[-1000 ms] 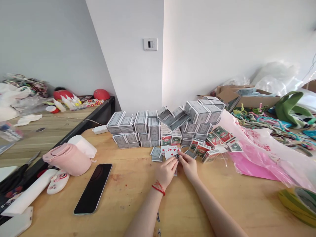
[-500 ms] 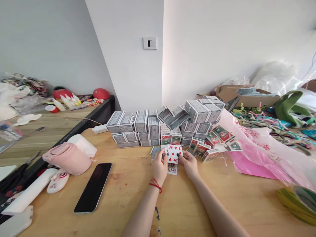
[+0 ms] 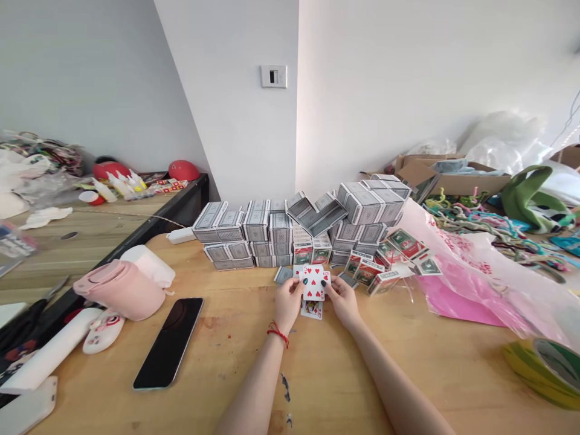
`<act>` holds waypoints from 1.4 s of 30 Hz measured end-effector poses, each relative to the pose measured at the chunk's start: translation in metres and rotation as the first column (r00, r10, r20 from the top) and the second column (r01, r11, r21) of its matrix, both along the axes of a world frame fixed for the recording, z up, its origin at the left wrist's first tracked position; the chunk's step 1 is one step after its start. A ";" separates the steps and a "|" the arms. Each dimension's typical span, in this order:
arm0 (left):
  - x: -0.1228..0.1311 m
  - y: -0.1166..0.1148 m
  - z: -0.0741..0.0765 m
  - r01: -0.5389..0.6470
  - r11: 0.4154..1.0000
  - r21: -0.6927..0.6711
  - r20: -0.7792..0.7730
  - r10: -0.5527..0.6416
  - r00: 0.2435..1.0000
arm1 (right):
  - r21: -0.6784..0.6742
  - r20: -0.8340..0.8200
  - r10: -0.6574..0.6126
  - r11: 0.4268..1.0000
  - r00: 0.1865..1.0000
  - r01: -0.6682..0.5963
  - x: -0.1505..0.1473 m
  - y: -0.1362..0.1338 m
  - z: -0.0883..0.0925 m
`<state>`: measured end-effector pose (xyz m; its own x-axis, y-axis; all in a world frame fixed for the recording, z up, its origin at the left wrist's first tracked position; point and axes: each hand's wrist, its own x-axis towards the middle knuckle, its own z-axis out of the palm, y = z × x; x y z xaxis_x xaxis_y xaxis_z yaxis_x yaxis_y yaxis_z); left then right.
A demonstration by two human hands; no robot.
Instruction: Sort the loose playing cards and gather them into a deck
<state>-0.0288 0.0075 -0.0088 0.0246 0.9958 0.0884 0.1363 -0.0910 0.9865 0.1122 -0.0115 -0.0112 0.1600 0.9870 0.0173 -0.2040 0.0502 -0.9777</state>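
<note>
Between both hands is a playing card, the five of hearts (image 3: 313,291), face up with other cards partly showing behind it. My left hand (image 3: 289,300) pinches its left edge, thumb on the face. The right edge is gripped by my right hand (image 3: 343,300), its thumb also on the face. Just below, a diamond face card (image 3: 312,310) lies partly covered. Grey-backed cards (image 3: 284,275) lie beyond my left fingers. Behind the hands stands a row of stacked blocks (image 3: 278,232) built of grey-patterned cards. A V-shaped folded piece (image 3: 316,217) rests on top.
Red and green card boxes (image 3: 368,272) lie right of the hands, beside pink plastic wrapping (image 3: 457,284). A phone (image 3: 170,341), a pink cup (image 3: 124,290) and a white mouse (image 3: 103,331) are on the left. Yellow tape (image 3: 521,365) sits at the right edge.
The front card now shows the five of hearts instead of a heart card with more pips. My left thumb has come over its face. The view has shifted slightly.
</note>
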 end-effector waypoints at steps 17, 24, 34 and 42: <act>-0.003 0.001 0.006 0.067 0.992 -0.107 0.082 -0.059 0.995 | -0.043 -0.038 0.065 0.997 0.997 -0.066 0.000 -0.001 0.004; -0.004 0.003 0.005 0.084 0.991 -0.105 0.078 -0.076 0.994 | -0.063 -0.012 0.070 0.995 0.997 -0.071 0.000 -0.002 0.007; -0.005 0.002 0.008 0.084 0.991 -0.106 0.008 -0.083 0.996 | -0.046 0.112 0.028 0.999 0.993 -0.023 0.003 0.002 -0.004; -0.006 0.001 0.006 0.106 0.991 -0.083 -0.006 -0.107 0.994 | -0.044 0.070 0.040 0.998 0.997 -0.037 0.003 0.001 0.000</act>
